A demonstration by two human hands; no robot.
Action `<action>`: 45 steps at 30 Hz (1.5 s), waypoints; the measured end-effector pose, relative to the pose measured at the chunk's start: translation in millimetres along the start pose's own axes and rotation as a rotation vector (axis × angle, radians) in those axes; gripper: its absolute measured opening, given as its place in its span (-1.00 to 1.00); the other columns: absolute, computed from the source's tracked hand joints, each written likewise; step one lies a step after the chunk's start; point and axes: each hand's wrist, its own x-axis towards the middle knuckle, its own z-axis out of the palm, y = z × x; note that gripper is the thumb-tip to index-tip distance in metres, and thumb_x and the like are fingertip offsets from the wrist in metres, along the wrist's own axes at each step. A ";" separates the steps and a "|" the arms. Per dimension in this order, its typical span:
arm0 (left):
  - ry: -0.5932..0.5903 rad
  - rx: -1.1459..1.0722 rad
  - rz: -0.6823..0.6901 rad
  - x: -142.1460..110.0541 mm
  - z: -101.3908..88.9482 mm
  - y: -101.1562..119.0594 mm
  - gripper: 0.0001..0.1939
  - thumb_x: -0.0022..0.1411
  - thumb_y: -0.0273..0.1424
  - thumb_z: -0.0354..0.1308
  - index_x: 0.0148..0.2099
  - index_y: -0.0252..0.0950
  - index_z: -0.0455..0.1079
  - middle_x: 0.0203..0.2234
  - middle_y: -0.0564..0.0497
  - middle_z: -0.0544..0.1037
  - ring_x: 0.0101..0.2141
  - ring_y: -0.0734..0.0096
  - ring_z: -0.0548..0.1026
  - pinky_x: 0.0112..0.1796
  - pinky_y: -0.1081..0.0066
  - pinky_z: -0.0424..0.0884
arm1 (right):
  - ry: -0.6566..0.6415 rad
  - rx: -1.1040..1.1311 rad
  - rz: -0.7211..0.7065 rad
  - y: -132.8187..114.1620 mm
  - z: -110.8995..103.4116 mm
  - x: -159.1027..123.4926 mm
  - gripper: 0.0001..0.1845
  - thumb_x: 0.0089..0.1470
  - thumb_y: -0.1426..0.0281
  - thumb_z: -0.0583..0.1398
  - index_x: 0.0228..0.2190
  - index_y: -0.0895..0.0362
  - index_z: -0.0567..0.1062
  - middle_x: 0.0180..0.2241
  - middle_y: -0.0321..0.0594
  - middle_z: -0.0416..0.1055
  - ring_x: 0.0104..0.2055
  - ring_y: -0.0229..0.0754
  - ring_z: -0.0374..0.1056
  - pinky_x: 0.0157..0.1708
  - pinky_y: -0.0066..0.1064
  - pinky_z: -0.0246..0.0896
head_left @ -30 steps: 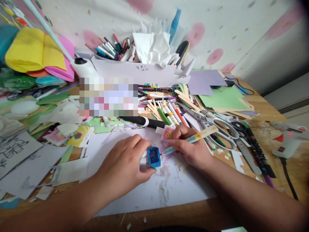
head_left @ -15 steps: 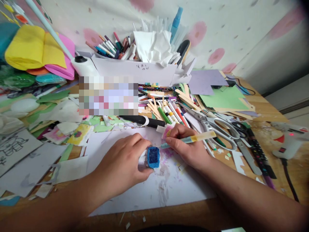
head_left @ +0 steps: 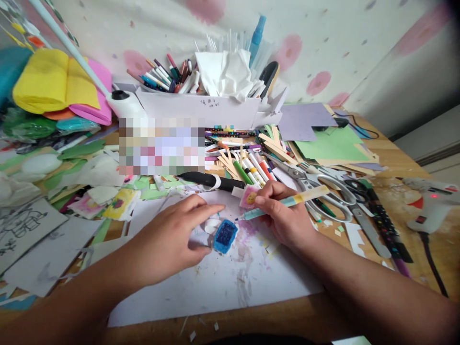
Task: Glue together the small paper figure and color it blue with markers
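Note:
My left hand [head_left: 179, 235] rests on the white paper [head_left: 172, 302] with thumb and fingers apart, just left of a small blue-painted piece [head_left: 225, 236] with a darker blue middle. Whether a fingertip still touches that piece, I cannot tell. A small white lump [head_left: 212, 225] lies between it and my fingers. In my right hand [head_left: 283, 215] is a slim brush pen [head_left: 287, 201] with a pale yellow and light blue barrel, its dark tip pointing left near the blue piece. A small pink piece with a yellow flower [head_left: 249, 197] sits beside my right fingers.
Behind my hands lie a black marker [head_left: 230, 184], several coloured markers [head_left: 255, 167] and silver scissors [head_left: 323, 189]. A white glue gun [head_left: 433, 206] stands at the right. Paper scraps [head_left: 89, 167] crowd the left, and a white box [head_left: 201, 108] holds pens and tissues at the back.
My left hand has let go of the blue piece, which now lies tilted on the paper. My fingers have drawn left and spread; the pen stays in my right hand.

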 end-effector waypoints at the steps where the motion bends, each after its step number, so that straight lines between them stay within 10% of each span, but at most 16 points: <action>1: 0.031 0.012 -0.028 -0.9 -1.6 0.0 -0.36 0.01 -0.37 0.26 0.17 0.01 0.24 -0.02 0.03 0.38 -0.05 0.17 0.41 -0.08 0.27 0.34 | 0.015 0.022 0.009 0.3 0.4 -0.4 -0.71 0.04 0.29 0.28 -0.58 0.09 0.32 -0.63 -0.42 0.34 -0.68 -0.37 0.15 -0.64 -0.48 0.19; 11: 0.137 0.320 -0.064 -0.6 24.6 31.3 -0.56 -0.05 -0.15 0.30 -0.17 -0.20 0.24 -0.24 -0.07 0.38 -0.17 0.02 0.39 -0.16 0.10 0.33 | 0.053 0.082 -0.005 -12.5 6.9 2.6 -0.75 -0.05 0.39 0.28 -0.62 0.10 0.33 -0.69 -0.47 0.28 -0.70 -0.39 0.17 -0.63 -0.49 0.22; 28: 0.158 0.396 -0.046 2.7 1.1 15.0 -0.81 0.09 -0.33 0.15 -0.22 -0.27 0.41 -0.32 -0.12 0.51 -0.24 0.00 0.47 -0.23 0.08 0.38 | -0.132 -0.092 -0.043 -8.2 6.4 1.3 -0.78 -0.13 0.46 0.26 -0.63 0.10 0.29 -0.59 -0.37 0.29 -0.56 -0.32 0.16 -0.57 -0.45 0.06; 37: 0.257 -0.066 -0.227 -1.0 -5.0 23.1 -0.78 0.00 -0.35 0.18 -0.22 -0.22 0.44 -0.49 0.08 0.47 -0.49 0.35 0.41 -0.42 0.35 0.38 | -0.095 -0.018 -0.260 -26.5 9.0 -25.5 -0.90 0.06 0.48 0.28 -0.40 0.08 0.44 -0.50 -0.35 0.42 -0.49 -0.30 0.32 -0.51 -0.47 0.24; 45: 0.514 -0.167 -0.035 -5.9 0.6 34.8 -0.73 0.00 -0.47 0.15 -0.18 -0.19 0.37 -0.51 0.13 0.34 -0.49 0.40 0.37 -0.44 0.38 0.34 | -0.170 -0.086 -0.276 -19.6 18.7 -25.8 -0.55 0.08 0.51 0.30 -0.01 -0.06 0.44 -0.08 -0.20 0.36 -0.19 -0.23 0.43 -0.24 -0.41 0.43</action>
